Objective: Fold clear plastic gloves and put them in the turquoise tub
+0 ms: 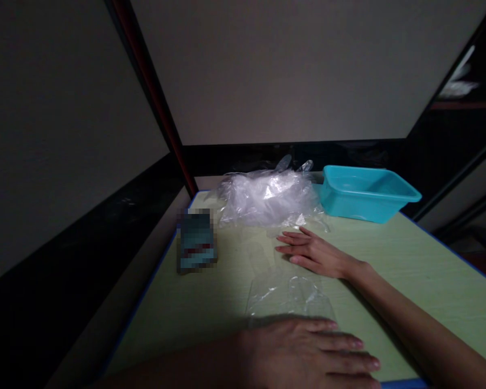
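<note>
A clear, thin plastic piece [289, 294] lies flat on the pale green table [227, 292]. My left hand [308, 354] rests over its near edge, palm down, fingers stretched out to the right. Farther up, my right hand [314, 253] lies palm down by the plastic's far right part, its fingers extended and pointing left. Neither hand grips anything. Behind my right hand is a crumpled heap of clear plastic [269, 197].
An empty turquoise tub [368, 200] stands at the table's back right. A blurred-out, dark flat object [197, 240] lies near the left edge. Pale panels [283, 70] rise behind the table and at the left.
</note>
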A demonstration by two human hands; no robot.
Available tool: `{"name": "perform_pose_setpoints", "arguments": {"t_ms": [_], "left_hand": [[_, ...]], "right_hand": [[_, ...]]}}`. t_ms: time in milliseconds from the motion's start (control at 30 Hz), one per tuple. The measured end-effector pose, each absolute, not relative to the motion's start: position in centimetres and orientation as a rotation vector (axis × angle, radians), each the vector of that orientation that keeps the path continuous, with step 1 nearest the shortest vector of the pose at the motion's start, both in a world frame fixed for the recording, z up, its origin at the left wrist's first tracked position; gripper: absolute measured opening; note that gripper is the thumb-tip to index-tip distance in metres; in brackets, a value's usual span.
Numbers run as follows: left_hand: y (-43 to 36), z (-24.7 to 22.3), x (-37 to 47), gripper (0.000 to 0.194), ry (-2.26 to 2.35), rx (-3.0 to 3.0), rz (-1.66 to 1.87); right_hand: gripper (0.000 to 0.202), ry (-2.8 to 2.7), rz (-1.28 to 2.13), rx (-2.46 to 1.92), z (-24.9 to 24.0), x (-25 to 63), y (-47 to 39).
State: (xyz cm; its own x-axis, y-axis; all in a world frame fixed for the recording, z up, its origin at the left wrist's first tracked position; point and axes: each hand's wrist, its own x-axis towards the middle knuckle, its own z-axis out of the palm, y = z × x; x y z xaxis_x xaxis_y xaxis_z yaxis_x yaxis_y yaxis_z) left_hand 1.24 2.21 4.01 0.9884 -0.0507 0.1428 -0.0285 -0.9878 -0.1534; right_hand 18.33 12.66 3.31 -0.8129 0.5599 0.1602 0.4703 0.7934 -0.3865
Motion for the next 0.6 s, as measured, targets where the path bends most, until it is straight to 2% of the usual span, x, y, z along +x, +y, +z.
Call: {"name": "perform_pose_setpoints", "arguments": {"t_ms": [367, 600], "left_hand": [[2.1, 4.3, 1.1, 0.043, 0.039, -2.960, -0.225], [2.3, 4.2, 1.1, 0.046, 0.065, -2.937, -0.201]], "right_hand": [[0.045, -2.666, 0.358, -0.886, 2.6, 18.3, 12.9], [0.045, -2.667, 0.491, -0.679, 4.2, 17.6, 12.1]]}}
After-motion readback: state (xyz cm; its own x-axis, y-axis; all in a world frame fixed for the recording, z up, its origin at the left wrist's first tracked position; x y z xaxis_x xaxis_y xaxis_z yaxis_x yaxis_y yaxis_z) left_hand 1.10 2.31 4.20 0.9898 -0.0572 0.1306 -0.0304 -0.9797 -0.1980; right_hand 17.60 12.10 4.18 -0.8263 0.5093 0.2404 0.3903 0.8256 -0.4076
